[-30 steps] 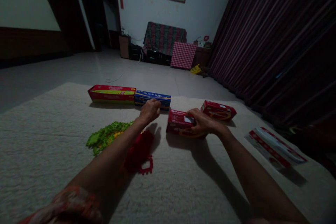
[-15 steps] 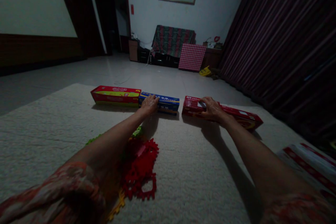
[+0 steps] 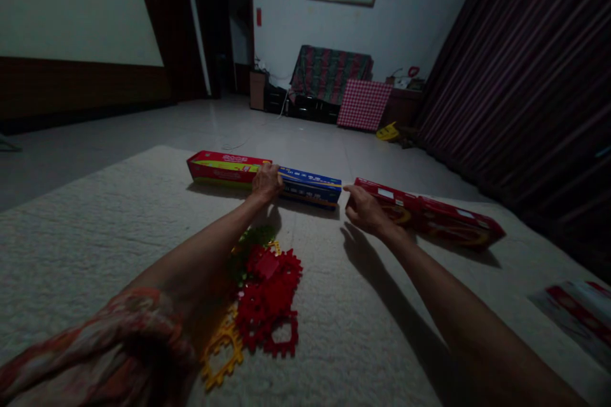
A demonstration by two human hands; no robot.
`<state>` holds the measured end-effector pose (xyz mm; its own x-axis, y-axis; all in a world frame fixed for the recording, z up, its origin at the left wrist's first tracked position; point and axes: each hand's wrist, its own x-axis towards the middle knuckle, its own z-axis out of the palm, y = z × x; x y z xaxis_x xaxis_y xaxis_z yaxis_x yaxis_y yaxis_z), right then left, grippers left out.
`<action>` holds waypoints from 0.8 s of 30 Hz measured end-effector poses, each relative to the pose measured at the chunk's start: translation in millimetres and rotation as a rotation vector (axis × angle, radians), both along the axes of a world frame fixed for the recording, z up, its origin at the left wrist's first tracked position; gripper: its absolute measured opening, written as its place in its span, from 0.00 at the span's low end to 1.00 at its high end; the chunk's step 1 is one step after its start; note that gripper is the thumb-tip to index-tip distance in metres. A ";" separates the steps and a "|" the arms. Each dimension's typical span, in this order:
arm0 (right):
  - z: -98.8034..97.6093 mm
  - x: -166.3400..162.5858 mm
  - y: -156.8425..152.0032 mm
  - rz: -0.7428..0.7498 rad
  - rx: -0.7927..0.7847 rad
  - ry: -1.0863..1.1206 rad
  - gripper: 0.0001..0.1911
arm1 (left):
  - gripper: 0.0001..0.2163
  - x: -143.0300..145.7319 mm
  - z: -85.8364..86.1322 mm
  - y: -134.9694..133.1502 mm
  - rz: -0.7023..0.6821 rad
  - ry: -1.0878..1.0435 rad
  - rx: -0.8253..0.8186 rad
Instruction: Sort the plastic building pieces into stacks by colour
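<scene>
Long boxes lie in a row on a pale rug (image 3: pixel 95 248). My left hand (image 3: pixel 266 180) rests with curled fingers on the join between a red-and-yellow box (image 3: pixel 222 167) and a blue box (image 3: pixel 311 185). My right hand (image 3: pixel 365 209) is at the left end of a red box (image 3: pixel 386 200), fingers bent against it. A second red box (image 3: pixel 458 224) continues the row to the right. Red (image 3: pixel 270 292), yellow (image 3: pixel 220 353) and green (image 3: pixel 252 236) flat plastic pieces lie beside my left forearm.
A red-and-white package (image 3: pixel 580 318) lies at the rug's right edge. Dark striped curtains (image 3: pixel 534 76) hang on the right. Beyond the rug, bare floor leads to a covered cabinet (image 3: pixel 330 76) and a checked panel (image 3: pixel 363 105) by the back wall.
The red box under my right hand went from near me up into the row beside the blue box. My left hand slid left along the blue box. The view shifted left.
</scene>
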<state>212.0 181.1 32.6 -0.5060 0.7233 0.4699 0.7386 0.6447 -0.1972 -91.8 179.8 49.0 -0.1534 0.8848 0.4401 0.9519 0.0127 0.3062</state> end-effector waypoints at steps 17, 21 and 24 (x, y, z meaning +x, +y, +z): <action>-31.4 -74.6 3.0 -0.427 -0.184 0.338 0.36 | 0.16 -0.9 -9.6 -6.4 0.029 -0.030 -0.126; -41.3 -73.2 -16.9 -0.389 -0.103 0.396 0.33 | 0.18 -2.9 -16.4 -2.6 0.002 -0.063 -0.084; -43.4 -66.1 -41.1 -0.387 -0.112 0.397 0.33 | 0.19 -1.5 -20.9 -5.3 -0.019 -0.082 -0.050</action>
<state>145.9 140.0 -10.8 0.0057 0.8774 0.4798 0.7719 0.3012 -0.5599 -93.3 174.5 28.1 -0.1701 0.9082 0.3824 0.9239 0.0120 0.3825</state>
